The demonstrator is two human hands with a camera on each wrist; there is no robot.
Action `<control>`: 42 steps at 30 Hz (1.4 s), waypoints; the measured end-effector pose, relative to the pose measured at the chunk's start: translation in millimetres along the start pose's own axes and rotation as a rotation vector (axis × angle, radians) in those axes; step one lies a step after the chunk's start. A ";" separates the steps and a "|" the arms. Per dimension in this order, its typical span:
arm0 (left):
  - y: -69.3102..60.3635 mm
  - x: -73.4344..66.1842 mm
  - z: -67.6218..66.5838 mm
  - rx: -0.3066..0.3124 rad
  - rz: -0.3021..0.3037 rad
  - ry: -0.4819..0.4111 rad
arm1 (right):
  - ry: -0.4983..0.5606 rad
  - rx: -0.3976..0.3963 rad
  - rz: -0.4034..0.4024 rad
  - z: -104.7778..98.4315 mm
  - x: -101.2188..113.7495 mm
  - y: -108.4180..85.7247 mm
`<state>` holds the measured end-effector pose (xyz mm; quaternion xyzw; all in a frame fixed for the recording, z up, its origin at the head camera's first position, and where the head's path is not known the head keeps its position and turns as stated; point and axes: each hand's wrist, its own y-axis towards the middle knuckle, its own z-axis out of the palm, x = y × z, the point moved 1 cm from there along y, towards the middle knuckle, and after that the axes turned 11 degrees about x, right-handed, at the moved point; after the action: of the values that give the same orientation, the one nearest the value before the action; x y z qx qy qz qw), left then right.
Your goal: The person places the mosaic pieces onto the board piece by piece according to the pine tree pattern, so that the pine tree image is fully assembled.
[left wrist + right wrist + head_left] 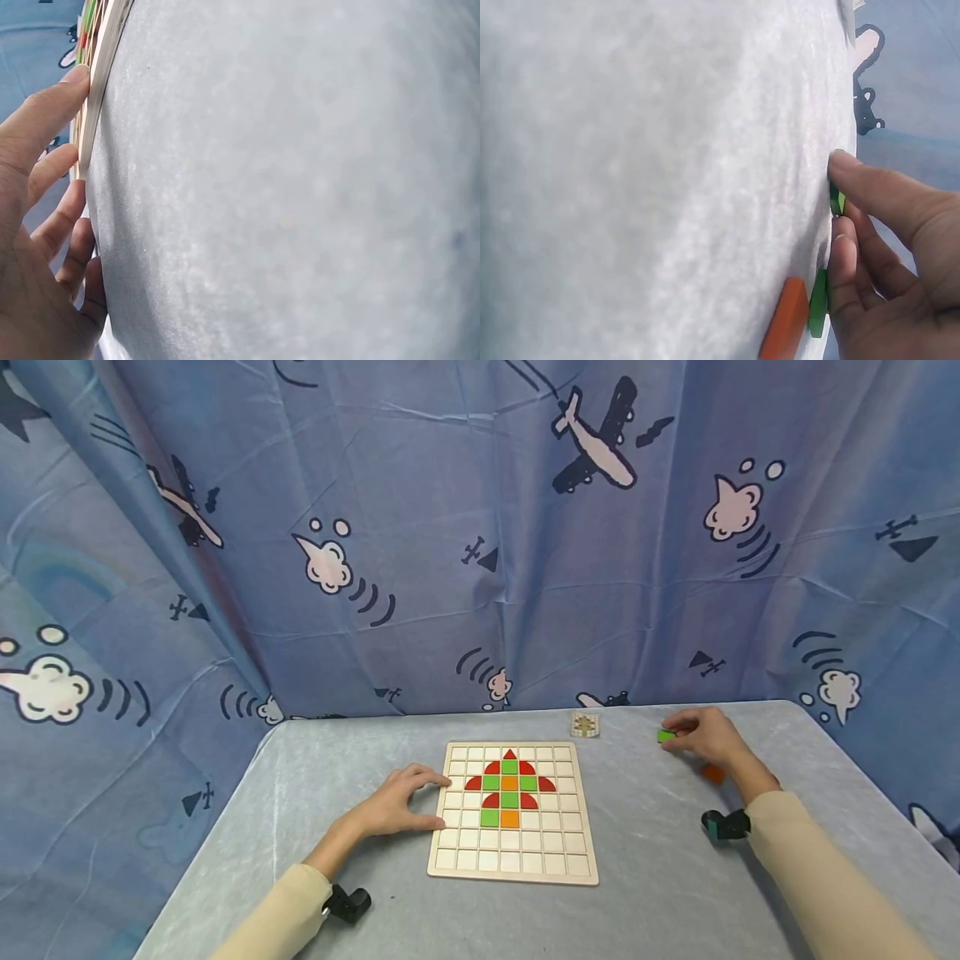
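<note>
A square wooden grid board [461, 870] lies on the table, with green and orange squares and red curved and triangular tiles set in its middle and upper cells. My left hand [393, 803] rests at its left edge, thumb and fingers spread, the tips touching the rim. At the back right, my right hand [705, 739] pinches a green tile [666, 737] between thumb and fingers, close to the tabletop. Below that hand lies an orange tile [713, 773]. The right wrist view also shows a second green tile [819, 304] beside the orange one, under the fingers.
A small patterned card [585, 725] lies behind the board, near the table's back edge. The grey-covered table [645, 893] meets a blue curtain [420, 635] printed with planes and clouds. A black wrist camera [723, 825] is on the right forearm, another [348, 905] on the left.
</note>
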<state>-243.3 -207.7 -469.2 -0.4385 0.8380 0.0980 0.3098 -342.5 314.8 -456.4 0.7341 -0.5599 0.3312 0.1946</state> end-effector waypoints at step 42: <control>-0.9 -0.6 -0.8 0.002 0.011 -0.008 | 0.134 0.103 -0.319 5.7 17.9 -21.6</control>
<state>-242.6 -208.3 -468.1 -0.4332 0.8392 0.1004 0.3131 -317.7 305.1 -446.1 0.7988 -0.4045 0.3728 0.2437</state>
